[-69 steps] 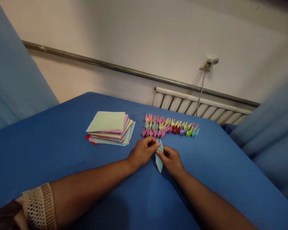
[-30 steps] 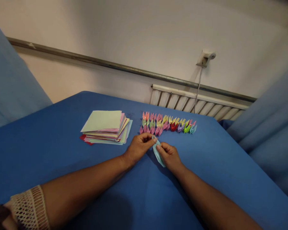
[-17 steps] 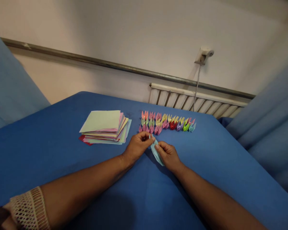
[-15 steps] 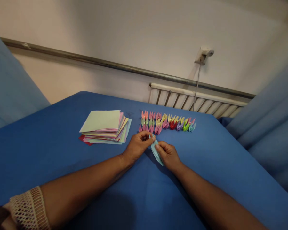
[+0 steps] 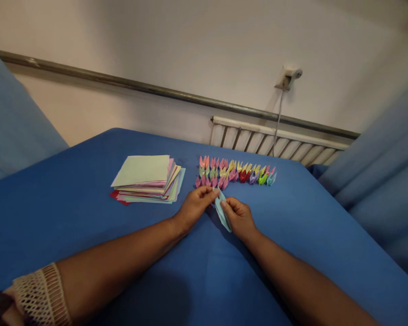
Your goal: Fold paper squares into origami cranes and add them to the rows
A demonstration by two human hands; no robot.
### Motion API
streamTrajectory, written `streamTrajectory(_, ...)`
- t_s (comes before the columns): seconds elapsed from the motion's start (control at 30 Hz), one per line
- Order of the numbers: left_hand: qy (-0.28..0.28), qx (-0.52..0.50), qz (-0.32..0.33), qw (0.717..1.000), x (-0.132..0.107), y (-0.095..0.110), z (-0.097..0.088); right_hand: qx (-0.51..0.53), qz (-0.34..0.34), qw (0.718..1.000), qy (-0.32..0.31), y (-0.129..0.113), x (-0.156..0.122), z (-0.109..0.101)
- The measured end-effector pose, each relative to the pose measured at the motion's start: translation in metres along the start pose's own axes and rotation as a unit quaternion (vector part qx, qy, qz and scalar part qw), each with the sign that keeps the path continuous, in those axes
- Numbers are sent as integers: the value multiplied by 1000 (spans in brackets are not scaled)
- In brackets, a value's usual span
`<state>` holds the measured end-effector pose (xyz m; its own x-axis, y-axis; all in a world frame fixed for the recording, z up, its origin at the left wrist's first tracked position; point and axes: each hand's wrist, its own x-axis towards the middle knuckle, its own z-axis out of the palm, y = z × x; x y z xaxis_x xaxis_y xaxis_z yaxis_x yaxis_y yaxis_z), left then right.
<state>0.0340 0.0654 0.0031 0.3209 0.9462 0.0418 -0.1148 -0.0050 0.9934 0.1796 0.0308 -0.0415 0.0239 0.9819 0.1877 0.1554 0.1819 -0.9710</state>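
Observation:
A light blue folded paper [image 5: 223, 214] is held between both hands, tilted over the blue cloth. My left hand [image 5: 197, 204] pinches its upper end between thumb and fingers. Lower down, my right hand [image 5: 240, 218] grips its right side with the thumb on top. Just beyond the hands stand several small origami cranes [image 5: 224, 171] in rows, in pink, yellow, green, red, purple and blue. To the left of my left hand lies a stack of coloured paper sheets [image 5: 143, 170], pale green on top.
Blue cloth [image 5: 71, 217] covers the table. Behind its far edge are a white radiator [image 5: 251, 136], a metal pipe [image 5: 149, 90] and a wall socket [image 5: 287, 79] with a cord. Blue curtains hang at the left [image 5: 17, 113] and right.
Both hands keep hold of the light blue paper. Its upper end has shifted slightly in the left fingers, and a gap between its layers shows there. The view has moved slightly.

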Motion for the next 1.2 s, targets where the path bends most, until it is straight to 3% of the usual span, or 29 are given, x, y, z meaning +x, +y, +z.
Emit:
streamTrajectory(0.13,16,21,11,1000,-1,-2,2,-23,-11,999,25,0,0,0)
streamTrajectory(0.33,-5,58,10,998,-1,-8,1,-26,-22,998,58,-3,-1,1)
streamTrajectory(0.63,-1,79,10,997,2,-11,-2,18,-11,999,36,-2,0,1)
streamTrajectory(0.87,-6,85,28,996,3,-12,-1,-65,-40,996,43,1,4,-2)
streamTrajectory(1.2,10,174,54,983,1,-3,-5,-138,-89,986,25,-6,-2,-1)
